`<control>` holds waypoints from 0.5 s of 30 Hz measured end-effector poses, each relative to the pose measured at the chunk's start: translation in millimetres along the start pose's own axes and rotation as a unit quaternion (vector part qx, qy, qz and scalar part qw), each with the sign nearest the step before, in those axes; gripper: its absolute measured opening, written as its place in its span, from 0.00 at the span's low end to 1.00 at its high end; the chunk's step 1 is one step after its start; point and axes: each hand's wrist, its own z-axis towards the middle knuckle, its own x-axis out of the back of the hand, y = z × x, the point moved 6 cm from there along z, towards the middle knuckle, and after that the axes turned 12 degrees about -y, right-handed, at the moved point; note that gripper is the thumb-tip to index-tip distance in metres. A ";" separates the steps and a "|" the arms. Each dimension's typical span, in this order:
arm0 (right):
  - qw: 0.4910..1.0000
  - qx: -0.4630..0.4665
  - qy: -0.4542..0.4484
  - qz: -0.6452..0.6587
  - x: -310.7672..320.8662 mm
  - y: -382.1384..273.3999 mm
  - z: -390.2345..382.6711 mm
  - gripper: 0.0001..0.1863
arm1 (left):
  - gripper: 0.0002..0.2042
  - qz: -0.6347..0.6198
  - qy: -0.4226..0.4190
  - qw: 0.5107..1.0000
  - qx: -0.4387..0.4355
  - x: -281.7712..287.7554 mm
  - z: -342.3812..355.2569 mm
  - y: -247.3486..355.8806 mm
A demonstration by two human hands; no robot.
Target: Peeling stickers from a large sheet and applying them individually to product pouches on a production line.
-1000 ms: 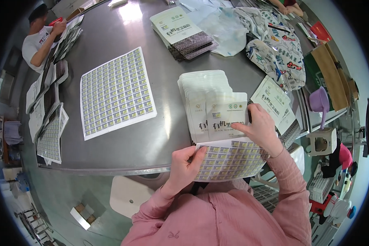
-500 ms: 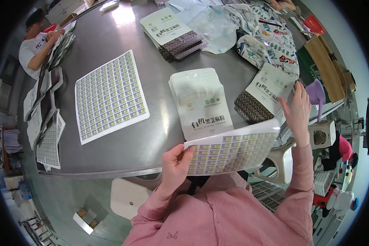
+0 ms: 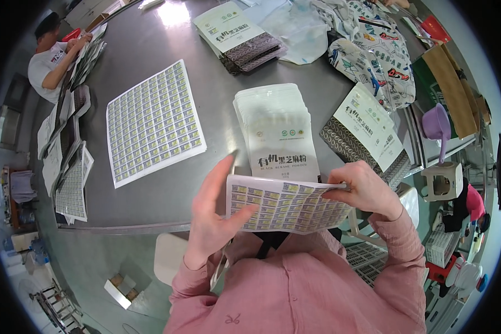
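Note:
A sheet of small yellow-and-purple stickers (image 3: 284,207) is held upright at the table's near edge, slightly curved. My right hand (image 3: 367,189) pinches its upper right edge between thumb and fingers. At the sheet's left end my left hand (image 3: 209,214) is open, the thumb lying over the sheet's face and the fingers stretched upward. Just beyond lies a fanned stack of white stand-up pouches (image 3: 284,139), its lower part hidden behind the sheet. Right of it, more pouches with dark patterned bottoms (image 3: 353,133) lie overlapping.
A flat stack of sticker sheets (image 3: 156,125) lies left on the metal table (image 3: 150,209). Further back are another pouch pile (image 3: 239,36) and a printed cloth (image 3: 378,61). A purple scoop (image 3: 437,122) is at the right. A person (image 3: 50,64) handles pouches at far left.
My right hand has come in from the pouches at the right and taken the sheet's right edge. My left hand has loosened its pinch and spread its fingers. The sheet has shifted left.

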 end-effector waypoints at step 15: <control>0.993 -0.052 -0.024 0.104 2.3 18.3 -18.7 0.16 | 0.07 0.073 -0.215 0.965 0.133 0.8 5.2 -3.7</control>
